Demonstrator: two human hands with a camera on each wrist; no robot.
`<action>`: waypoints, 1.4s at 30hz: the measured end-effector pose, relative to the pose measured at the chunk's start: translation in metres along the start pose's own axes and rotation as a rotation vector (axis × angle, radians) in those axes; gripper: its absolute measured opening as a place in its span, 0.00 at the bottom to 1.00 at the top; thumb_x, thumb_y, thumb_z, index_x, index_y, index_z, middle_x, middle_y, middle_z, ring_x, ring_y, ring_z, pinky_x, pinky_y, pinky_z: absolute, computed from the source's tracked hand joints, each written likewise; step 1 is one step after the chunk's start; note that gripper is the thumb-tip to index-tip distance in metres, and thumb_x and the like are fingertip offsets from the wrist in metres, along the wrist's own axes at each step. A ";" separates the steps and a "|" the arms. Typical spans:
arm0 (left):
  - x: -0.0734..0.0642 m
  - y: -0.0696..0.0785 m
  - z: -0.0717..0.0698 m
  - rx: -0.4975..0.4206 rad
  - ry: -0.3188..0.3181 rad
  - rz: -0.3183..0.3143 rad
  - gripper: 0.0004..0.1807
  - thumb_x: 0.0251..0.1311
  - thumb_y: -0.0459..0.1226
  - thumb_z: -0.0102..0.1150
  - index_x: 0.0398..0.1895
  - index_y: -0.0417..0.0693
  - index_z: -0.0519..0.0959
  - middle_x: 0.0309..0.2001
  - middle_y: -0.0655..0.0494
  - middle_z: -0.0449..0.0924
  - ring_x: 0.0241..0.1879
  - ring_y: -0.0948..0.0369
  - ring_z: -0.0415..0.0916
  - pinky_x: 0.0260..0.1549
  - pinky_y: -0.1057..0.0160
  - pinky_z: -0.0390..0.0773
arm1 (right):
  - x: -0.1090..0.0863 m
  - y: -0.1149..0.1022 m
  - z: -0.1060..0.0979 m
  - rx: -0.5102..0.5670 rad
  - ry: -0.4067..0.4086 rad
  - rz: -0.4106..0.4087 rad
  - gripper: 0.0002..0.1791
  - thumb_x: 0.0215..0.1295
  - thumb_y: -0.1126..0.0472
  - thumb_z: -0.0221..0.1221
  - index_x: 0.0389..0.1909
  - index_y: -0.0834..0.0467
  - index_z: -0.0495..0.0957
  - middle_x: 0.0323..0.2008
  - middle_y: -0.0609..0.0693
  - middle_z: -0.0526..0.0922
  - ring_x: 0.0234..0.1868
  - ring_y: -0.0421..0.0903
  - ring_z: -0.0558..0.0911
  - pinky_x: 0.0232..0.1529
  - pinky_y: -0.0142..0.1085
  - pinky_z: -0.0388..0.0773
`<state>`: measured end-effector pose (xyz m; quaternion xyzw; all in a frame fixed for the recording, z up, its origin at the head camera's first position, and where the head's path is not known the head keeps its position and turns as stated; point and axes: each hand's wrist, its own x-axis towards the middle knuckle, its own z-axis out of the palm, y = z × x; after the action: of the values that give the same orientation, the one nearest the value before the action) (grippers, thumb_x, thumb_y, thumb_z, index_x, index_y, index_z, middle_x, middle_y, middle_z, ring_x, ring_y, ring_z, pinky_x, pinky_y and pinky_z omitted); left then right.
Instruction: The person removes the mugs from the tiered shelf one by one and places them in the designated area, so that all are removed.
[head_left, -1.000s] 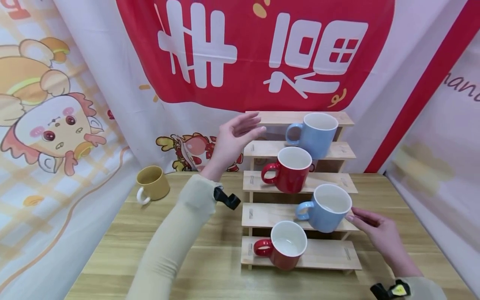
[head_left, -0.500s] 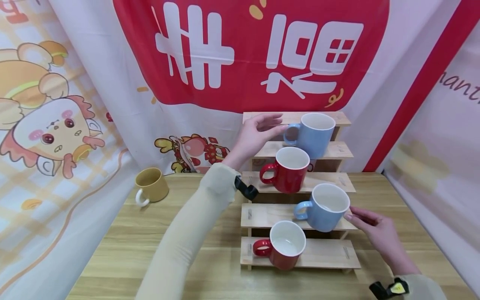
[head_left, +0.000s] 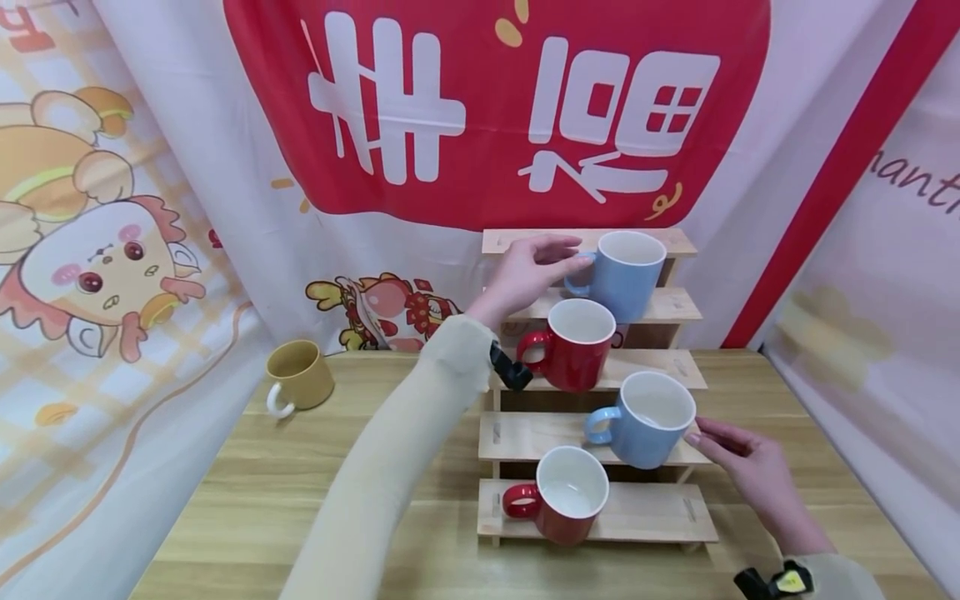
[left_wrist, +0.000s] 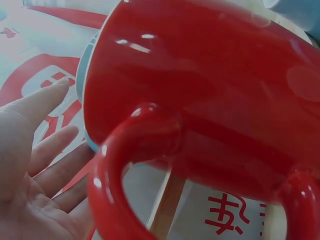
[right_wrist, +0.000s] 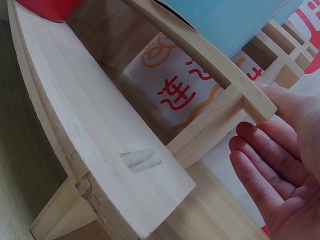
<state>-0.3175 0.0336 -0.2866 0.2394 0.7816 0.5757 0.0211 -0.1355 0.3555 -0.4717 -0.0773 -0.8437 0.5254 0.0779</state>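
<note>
A tiered wooden rack (head_left: pixel 513 435) bears two red and two blue mugs. My left hand (head_left: pixel 528 271) reaches to the handle of the top blue mug (head_left: pixel 630 287); its thumb overlaps the handle, and contact is unclear. In the left wrist view its fingers (left_wrist: pixel 55 165) are spread, with the upper red mug (left_wrist: pixel 210 95) filling the foreground. Lower right, my right hand (head_left: pixel 753 471) holds the end of a rack board (right_wrist: pixel 257 107) between thumb and fingers, beside the lower blue mug (head_left: pixel 648 437). On the bottom step sits the lower red mug (head_left: pixel 566 521).
A mustard mug with a white handle (head_left: pixel 300 379) stands apart on the wooden table (head_left: pixel 300 483), far left. Printed cloth (head_left: pixel 420 150) encloses the back and sides. The upper red mug lies close to my left wrist.
My left hand has moved right, from beside the rack to the top blue mug's handle. My right hand stays at the board's end. The mugs keep their places.
</note>
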 end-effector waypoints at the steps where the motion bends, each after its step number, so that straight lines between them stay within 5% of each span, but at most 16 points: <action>1: 0.001 0.000 0.001 0.003 -0.003 -0.001 0.30 0.58 0.56 0.71 0.64 0.63 0.79 0.57 0.67 0.79 0.53 0.66 0.77 0.51 0.63 0.82 | 0.000 0.000 0.000 0.002 0.000 0.002 0.31 0.67 0.49 0.68 0.63 0.66 0.77 0.46 0.39 0.87 0.45 0.26 0.80 0.42 0.22 0.78; 15: 0.009 -0.007 0.015 -0.070 -0.018 -0.081 0.17 0.67 0.46 0.66 0.57 0.59 0.83 0.49 0.63 0.82 0.47 0.58 0.81 0.38 0.60 0.87 | -0.004 0.000 0.003 0.058 0.007 -0.016 0.29 0.68 0.52 0.68 0.62 0.67 0.78 0.43 0.34 0.86 0.44 0.27 0.82 0.42 0.22 0.79; 42: 0.008 -0.007 0.022 -0.048 0.036 -0.047 0.15 0.69 0.48 0.63 0.55 0.59 0.84 0.46 0.63 0.83 0.44 0.59 0.82 0.39 0.63 0.86 | -0.004 0.001 0.003 0.049 -0.001 0.007 0.32 0.69 0.51 0.67 0.64 0.68 0.75 0.44 0.35 0.86 0.44 0.28 0.81 0.42 0.23 0.79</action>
<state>-0.3199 0.0549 -0.2989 0.2102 0.7732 0.5978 0.0264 -0.1324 0.3524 -0.4743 -0.0779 -0.8303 0.5463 0.0776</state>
